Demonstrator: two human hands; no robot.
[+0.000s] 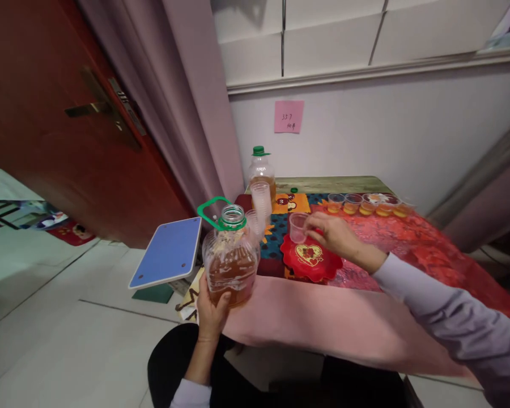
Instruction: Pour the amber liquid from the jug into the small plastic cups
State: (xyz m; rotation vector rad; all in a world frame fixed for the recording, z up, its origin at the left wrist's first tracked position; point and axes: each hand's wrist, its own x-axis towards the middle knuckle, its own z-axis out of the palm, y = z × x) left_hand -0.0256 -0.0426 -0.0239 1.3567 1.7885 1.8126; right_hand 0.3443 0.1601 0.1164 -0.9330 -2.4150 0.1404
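Observation:
My left hand (213,306) grips the lower part of a big clear plastic jug (232,269) with amber liquid inside. The jug's mouth is uncapped, and its green carrying handle sticks out to the left. With its fingers pinched, my right hand (334,235) holds a small clear plastic cup (298,228) by its right side. That cup is over the back left part of a red scalloped plate (292,268) with a gold heart design. Close behind the jug stands a tall stack of clear cups (261,201).
A second jug (262,170) with a green cap stands at the back left of the table. Several cups of amber liquid (351,204) line the back right. A green cap (294,190) lies near the wall. Left of the table is a blue-topped stool (169,249).

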